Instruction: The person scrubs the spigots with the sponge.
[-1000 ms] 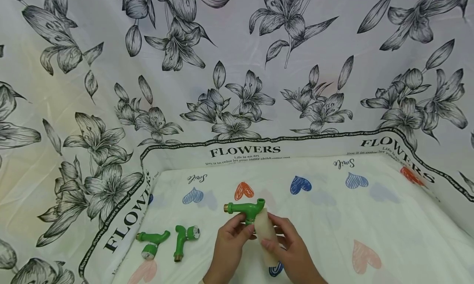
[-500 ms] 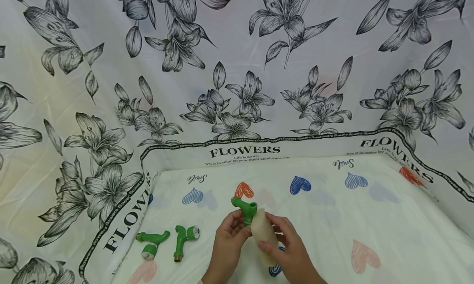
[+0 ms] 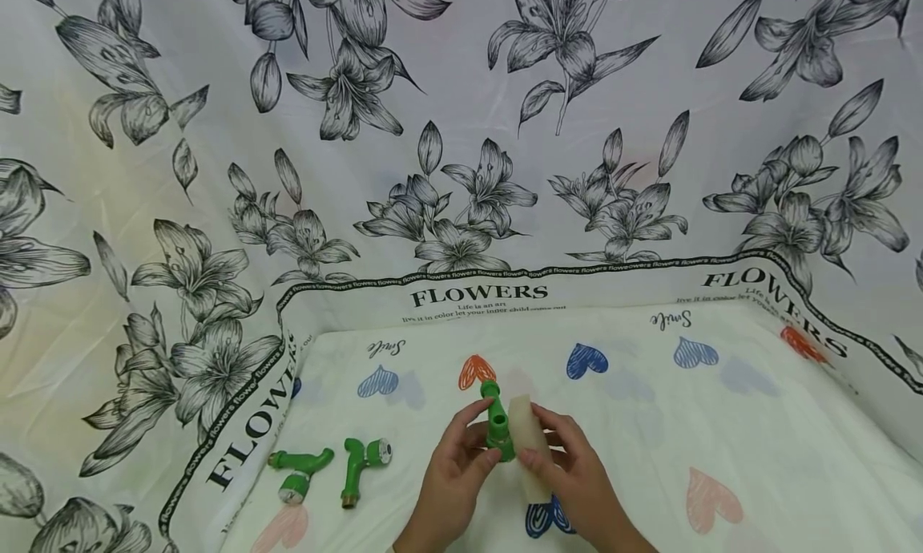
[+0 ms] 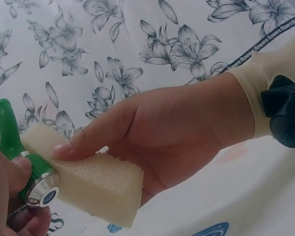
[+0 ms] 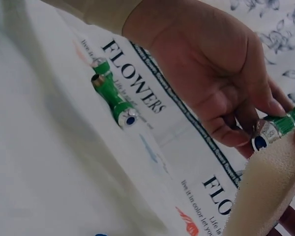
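In the head view my left hand (image 3: 456,477) grips a green faucet (image 3: 495,409) by its handle end, with the threaded inlet pointing away. My right hand (image 3: 577,477) holds a cream sponge block (image 3: 530,437) between thumb and fingers, just right of the faucet. The left wrist view shows the sponge (image 4: 96,182) behind the faucet's silver cap (image 4: 45,191), which has a blue centre. From the right wrist, the left fingers pinch the faucet (image 5: 285,123) near that cap, and the sponge (image 5: 265,189) covers part of it. Whether sponge and faucet touch, I cannot tell.
Two more green faucets, one with its spout to the right (image 3: 303,462) and another standing lengthwise (image 3: 351,477), lie on the white heart-print cloth (image 3: 634,425) at the left. A floral curtain (image 3: 461,96) rises behind and along the left side.
The faucet has turned in my left hand: its inlet swung from pointing left to pointing away, and its spout now faces me. The sponge in my right hand has shifted slightly right.
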`<action>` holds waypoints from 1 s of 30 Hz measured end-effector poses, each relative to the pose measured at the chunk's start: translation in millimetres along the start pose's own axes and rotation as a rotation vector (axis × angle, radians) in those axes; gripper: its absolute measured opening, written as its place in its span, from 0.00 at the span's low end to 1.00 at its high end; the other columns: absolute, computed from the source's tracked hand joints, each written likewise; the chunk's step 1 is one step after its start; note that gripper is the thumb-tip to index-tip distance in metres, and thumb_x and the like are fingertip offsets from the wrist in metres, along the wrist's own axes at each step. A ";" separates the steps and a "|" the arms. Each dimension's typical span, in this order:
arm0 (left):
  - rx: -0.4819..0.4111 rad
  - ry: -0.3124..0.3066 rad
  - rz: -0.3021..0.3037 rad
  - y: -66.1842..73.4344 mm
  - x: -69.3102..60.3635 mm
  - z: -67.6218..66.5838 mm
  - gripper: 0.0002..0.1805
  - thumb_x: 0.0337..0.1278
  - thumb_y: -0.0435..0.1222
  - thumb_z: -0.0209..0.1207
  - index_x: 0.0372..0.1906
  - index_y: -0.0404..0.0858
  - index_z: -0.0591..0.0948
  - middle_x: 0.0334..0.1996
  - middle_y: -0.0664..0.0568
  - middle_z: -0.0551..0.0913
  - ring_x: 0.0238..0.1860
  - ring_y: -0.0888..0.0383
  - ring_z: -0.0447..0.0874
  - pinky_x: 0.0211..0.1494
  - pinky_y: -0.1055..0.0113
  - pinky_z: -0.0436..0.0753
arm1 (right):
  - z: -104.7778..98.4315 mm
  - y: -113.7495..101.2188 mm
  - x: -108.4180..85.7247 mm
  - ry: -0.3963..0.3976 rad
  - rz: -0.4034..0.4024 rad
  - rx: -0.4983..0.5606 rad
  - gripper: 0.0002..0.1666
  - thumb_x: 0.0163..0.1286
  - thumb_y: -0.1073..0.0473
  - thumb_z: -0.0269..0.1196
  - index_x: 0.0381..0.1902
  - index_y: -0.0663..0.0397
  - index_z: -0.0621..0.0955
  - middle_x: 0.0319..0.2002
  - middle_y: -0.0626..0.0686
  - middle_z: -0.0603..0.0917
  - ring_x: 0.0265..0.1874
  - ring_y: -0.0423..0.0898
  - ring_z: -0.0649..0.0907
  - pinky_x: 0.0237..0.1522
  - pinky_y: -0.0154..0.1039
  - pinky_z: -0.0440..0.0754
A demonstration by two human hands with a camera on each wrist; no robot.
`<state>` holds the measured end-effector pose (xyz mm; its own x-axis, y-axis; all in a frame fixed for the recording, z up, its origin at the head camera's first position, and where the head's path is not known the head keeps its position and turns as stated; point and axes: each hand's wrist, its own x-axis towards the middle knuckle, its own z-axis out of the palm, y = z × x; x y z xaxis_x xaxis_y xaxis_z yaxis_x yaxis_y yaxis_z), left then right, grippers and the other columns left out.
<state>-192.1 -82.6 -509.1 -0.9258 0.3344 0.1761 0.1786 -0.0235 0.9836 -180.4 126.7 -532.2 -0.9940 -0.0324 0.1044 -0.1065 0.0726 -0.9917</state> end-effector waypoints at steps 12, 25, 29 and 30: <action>0.014 0.098 0.038 -8.4 4.8 -4.8 0.37 0.75 0.22 0.60 0.82 0.50 0.72 0.60 0.42 0.83 0.58 0.45 0.81 0.61 0.62 0.86 | 13.1 -9.1 -15.2 -0.057 -0.046 -0.027 0.37 0.72 0.53 0.77 0.76 0.42 0.78 0.65 0.47 0.79 0.58 0.53 0.79 0.60 0.40 0.85; 0.721 0.304 0.310 -13.9 26.2 -75.3 0.41 0.60 0.27 0.77 0.77 0.51 0.79 0.63 0.58 0.86 0.50 0.59 0.85 0.48 0.62 0.90 | 2.0 -8.0 -13.9 -0.101 -0.118 -0.096 0.36 0.72 0.50 0.78 0.75 0.35 0.80 0.62 0.45 0.80 0.57 0.49 0.79 0.59 0.42 0.85; 0.998 0.353 0.348 -18.7 29.8 -130.1 0.42 0.54 0.26 0.81 0.75 0.47 0.81 0.61 0.54 0.88 0.47 0.58 0.83 0.44 0.57 0.87 | -6.3 -3.3 -15.3 -0.085 -0.196 -0.115 0.36 0.72 0.53 0.78 0.75 0.37 0.80 0.61 0.45 0.80 0.56 0.48 0.81 0.57 0.42 0.86; 1.040 0.356 0.350 -19.9 30.0 -144.0 0.40 0.53 0.26 0.81 0.73 0.45 0.83 0.59 0.52 0.89 0.45 0.57 0.82 0.42 0.55 0.87 | -8.5 -2.3 -15.5 -0.075 -0.205 -0.124 0.36 0.72 0.53 0.78 0.75 0.36 0.80 0.61 0.44 0.80 0.55 0.47 0.81 0.57 0.42 0.86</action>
<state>-271.4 -207.7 -518.0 -0.7835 0.1739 0.5966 0.4788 0.7810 0.4010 -165.0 135.5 -530.9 -0.9471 -0.1327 0.2924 -0.3129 0.1780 -0.9329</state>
